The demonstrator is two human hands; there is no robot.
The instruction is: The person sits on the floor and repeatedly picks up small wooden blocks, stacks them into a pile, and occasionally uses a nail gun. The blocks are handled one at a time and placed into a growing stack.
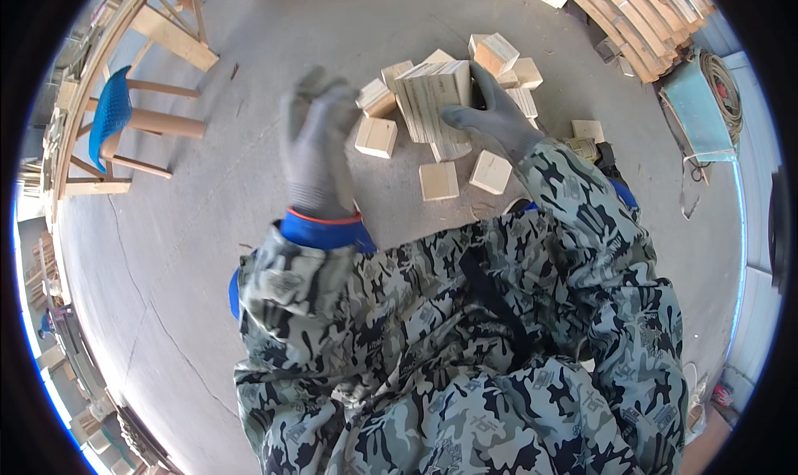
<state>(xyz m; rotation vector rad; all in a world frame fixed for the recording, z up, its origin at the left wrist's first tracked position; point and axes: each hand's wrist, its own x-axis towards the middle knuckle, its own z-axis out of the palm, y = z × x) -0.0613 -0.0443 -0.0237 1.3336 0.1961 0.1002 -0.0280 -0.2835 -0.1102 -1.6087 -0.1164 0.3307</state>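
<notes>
My right hand (495, 110), in a grey glove, grips the right side of a squared stack of thin wooden pieces (432, 98), held above the floor. My left hand (321, 132), also gloved and blurred, is raised to the left of the stack; its fingers are apart and nothing shows in it. Several wooden blocks lie around the stack: a pale block (376, 137) on the left, another block (438, 181) in front, a tilted-looking block (490, 171) beside that one, and a block (497, 53) at the back. What lies directly beneath the stack is partly hidden.
A wooden chair with a blue seat (112, 116) is at the left, by a wooden frame (168, 35). Stacked boards (629, 23) stand at the upper right, near a teal box (698, 116) with a coiled hose (721, 95). Another block (587, 129) lies beyond my right forearm.
</notes>
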